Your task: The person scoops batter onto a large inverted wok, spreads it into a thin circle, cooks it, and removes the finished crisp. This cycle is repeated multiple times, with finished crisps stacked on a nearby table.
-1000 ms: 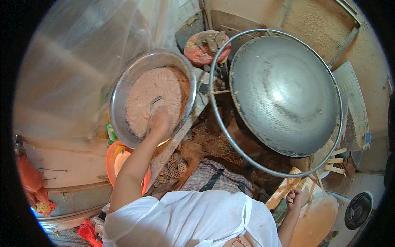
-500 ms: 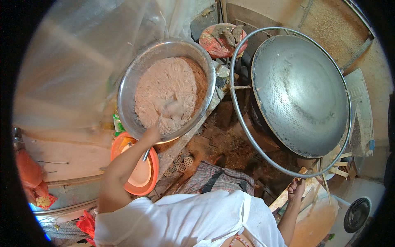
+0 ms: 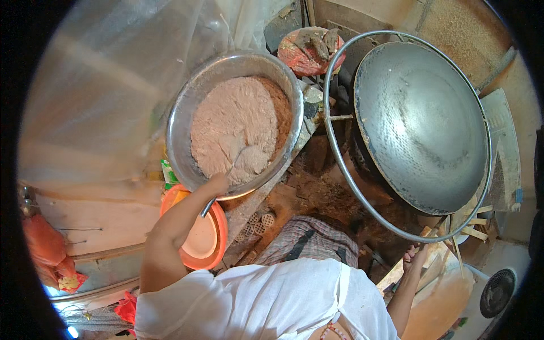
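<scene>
My left hand (image 3: 217, 183) grips the handle of a metal ladle (image 3: 206, 209) over the near rim of a large steel basin (image 3: 180, 102). The ladle's bowl lies in thick pinkish-brown batter (image 3: 232, 113), heaped with it. A darker reddish layer shows along the basin's right side. On the right, my right hand (image 3: 416, 256) is closed below the metal ring around the griddle. A short wooden piece (image 3: 425, 232) shows just above its fingers, but what they hold is not clear. The broad dark round griddle (image 3: 419, 124) has a bare, shiny surface.
A metal ring (image 3: 340, 161) surrounds the griddle. An orange basin (image 3: 222, 226) with a paler dish stands beside the steel basin. Several pierced briquettes (image 3: 259, 228) lie below. Behind are a red bag (image 3: 303, 59) and plastic sheeting (image 3: 130, 85). A black fan (image 3: 497, 293) is at lower right.
The ladle's bowl has shifted a little right and nearer within the batter, and its heaped load shows more clearly. The whole view has slid slightly. My right hand stays below the ring.
</scene>
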`<action>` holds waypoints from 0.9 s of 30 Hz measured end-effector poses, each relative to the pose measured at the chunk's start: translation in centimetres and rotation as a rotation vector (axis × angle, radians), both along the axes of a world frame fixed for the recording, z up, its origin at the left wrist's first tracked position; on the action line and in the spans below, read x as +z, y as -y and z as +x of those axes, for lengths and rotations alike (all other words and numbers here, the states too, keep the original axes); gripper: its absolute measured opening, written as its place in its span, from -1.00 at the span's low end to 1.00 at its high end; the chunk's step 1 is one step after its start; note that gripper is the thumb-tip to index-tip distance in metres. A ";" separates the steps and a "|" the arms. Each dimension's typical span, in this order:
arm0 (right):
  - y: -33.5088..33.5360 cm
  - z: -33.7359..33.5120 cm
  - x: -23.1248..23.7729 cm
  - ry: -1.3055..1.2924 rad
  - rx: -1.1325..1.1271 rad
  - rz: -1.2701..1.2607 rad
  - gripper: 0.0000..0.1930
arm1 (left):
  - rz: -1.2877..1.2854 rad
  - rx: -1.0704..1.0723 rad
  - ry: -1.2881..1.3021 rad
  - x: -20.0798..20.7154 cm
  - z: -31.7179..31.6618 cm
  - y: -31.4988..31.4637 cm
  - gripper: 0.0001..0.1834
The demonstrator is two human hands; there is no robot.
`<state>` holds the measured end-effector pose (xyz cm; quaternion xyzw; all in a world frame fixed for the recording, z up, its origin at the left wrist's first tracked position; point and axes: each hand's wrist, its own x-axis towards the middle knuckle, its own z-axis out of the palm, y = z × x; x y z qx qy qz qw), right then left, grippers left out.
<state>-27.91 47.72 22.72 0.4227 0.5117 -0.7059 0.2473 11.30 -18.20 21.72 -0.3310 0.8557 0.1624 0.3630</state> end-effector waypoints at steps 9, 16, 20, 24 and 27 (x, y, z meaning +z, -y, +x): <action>1.9 2.7 -0.5 -0.017 -0.145 0.001 -0.42 | 0.950 1.397 -0.084 10.6 -1.9 -7.7 -0.60; 2.8 2.6 -0.7 -0.276 -0.185 0.258 -0.35 | 2.038 1.690 -0.499 7.8 -4.3 -11.7 -0.58; 3.4 2.3 1.2 -0.411 -0.247 0.464 -0.34 | 2.239 1.525 -0.647 11.4 -6.0 -13.5 -0.58; 5.5 3.4 3.4 -0.623 -0.176 0.601 -0.62 | 1.807 1.283 -0.852 18.6 -8.4 -13.0 -0.54; 6.7 4.6 3.9 -0.833 -0.128 0.480 -0.79 | 1.272 1.063 -0.948 22.9 -12.3 -13.0 -0.49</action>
